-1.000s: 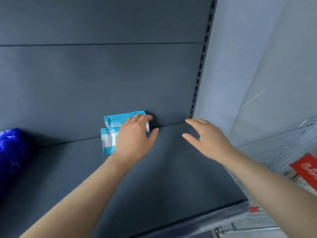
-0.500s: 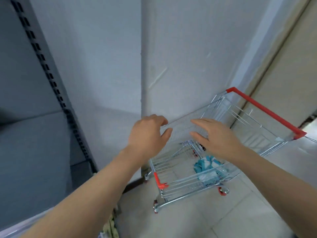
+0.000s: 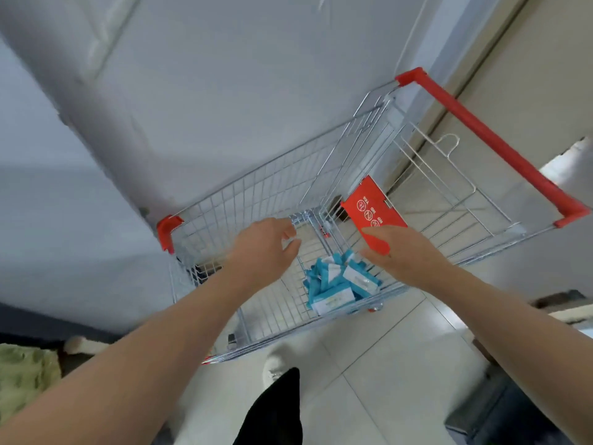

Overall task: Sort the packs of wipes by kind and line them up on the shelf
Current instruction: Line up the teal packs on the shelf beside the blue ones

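Both hands have swung from the shelf down over the cart, probably to fetch more stock. The left hand and right hand hang apart, fingers loose, holding nothing. The packs of wipes lie heaped on the cart's floor, below and between the hands, nearer the right.

I see turquoise-and-white packs of wipes in a silver wire-grid cart. Its handle and flap are red, the flap bearing white round symbols.
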The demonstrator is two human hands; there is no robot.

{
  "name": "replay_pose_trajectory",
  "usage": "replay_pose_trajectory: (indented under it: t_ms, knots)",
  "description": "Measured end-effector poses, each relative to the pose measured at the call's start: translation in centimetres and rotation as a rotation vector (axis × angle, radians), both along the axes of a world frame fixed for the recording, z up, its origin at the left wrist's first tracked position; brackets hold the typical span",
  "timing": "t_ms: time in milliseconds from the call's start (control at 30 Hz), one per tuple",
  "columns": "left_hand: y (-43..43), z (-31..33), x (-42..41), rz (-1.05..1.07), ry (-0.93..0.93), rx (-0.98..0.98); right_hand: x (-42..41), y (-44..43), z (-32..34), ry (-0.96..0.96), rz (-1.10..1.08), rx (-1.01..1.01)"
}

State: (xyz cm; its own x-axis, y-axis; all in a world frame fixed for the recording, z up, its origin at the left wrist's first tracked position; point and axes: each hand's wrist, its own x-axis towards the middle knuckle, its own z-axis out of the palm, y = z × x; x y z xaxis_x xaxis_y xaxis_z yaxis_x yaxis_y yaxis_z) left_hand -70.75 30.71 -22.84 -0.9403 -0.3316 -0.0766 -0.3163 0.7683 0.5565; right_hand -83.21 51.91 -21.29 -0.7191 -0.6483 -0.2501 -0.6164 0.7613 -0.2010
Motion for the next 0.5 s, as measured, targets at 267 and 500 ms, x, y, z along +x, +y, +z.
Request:
replay_pose_trajectory:
  t_ms: [267,500]
  knots:
    - [0.5,-14.2,-11.3,-0.046,-0.248,0.211,-11.3,0.7,-13.0,-0.284,-0.011,0.159]
    - [4.0,-25.6,-14.2,-0.010,-0.499,0.406,-16.9,0.5,-23.1,-0.414,0.137,0.316]
